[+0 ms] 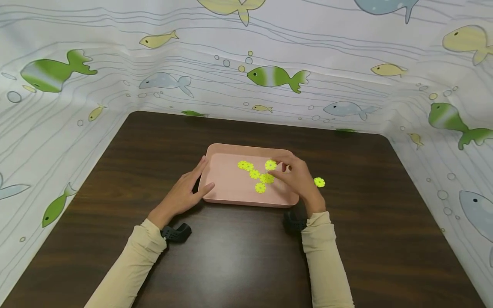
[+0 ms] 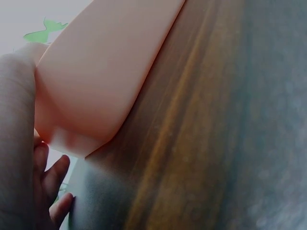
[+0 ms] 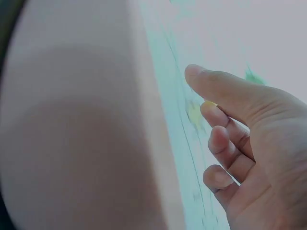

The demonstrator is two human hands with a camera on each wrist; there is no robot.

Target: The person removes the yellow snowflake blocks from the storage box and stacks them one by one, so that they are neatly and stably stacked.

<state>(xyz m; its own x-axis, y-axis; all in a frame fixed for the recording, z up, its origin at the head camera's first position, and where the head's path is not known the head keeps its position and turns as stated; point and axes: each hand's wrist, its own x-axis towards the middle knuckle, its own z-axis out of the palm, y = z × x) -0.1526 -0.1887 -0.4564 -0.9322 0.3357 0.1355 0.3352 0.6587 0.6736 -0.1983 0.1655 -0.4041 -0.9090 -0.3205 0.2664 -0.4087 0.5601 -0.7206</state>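
In the head view, a pink tray (image 1: 231, 196) lies on the dark wood table. Several bright yellow flower-shaped discs (image 1: 254, 174) lie scattered in it, some overlapping. The left hand (image 1: 185, 190) rests at the tray's left end, fingers straight along the rim and thumb over the near corner. Over the tray's right side is the right hand (image 1: 294, 173), its thumb and forefinger parted around a yellow disc (image 1: 271, 165). In the right wrist view, the right hand (image 3: 268, 134) shows a gap between thumb and bent fingers, with no disc plainly gripped.
One more yellow disc (image 1: 319, 182) lies on the table, right of the tray. Dark wrist bands (image 1: 176, 233) sit at both wrists. White cloth with fish drawings (image 1: 277, 78) stands behind the table and along both sides.
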